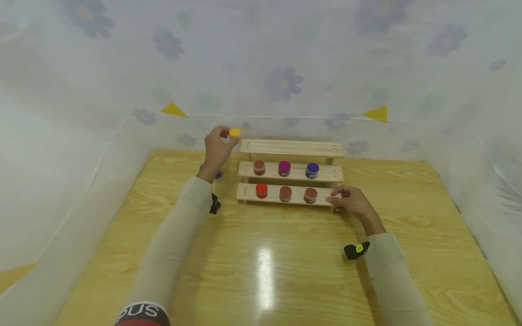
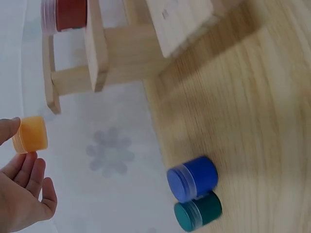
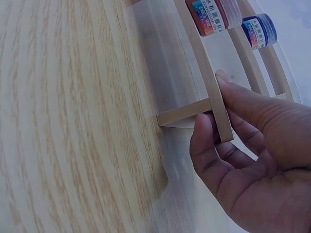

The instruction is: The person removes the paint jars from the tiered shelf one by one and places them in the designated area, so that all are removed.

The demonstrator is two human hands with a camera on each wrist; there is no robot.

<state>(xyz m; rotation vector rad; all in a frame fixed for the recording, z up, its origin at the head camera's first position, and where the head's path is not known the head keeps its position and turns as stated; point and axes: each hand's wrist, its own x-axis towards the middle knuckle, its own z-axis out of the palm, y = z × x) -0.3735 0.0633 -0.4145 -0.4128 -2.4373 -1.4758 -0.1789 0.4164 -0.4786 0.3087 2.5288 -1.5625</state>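
Aloft, the left hand [image 1: 218,148] pinches a yellow jar [image 2: 33,133].

Head view: your left arm [image 1: 171,244] covers most of the blue jar [image 2: 200,177] and green jar [image 2: 208,209] on the desk [image 1: 228,271]; only slivers show. Dark lettered band [image 1: 163,315] cut by the bottom edge. The yellow jar [image 1: 234,132] looks blurred, markings untellable. Left wrist view: your left grip [image 1: 217,148] runs off the left edge, the wooden rack [image 1: 290,148] off the top. Right wrist view: your right grip [image 3: 255,182] leaves frame right; brown jar [image 3: 209,17] clipped above, its small print unreadable
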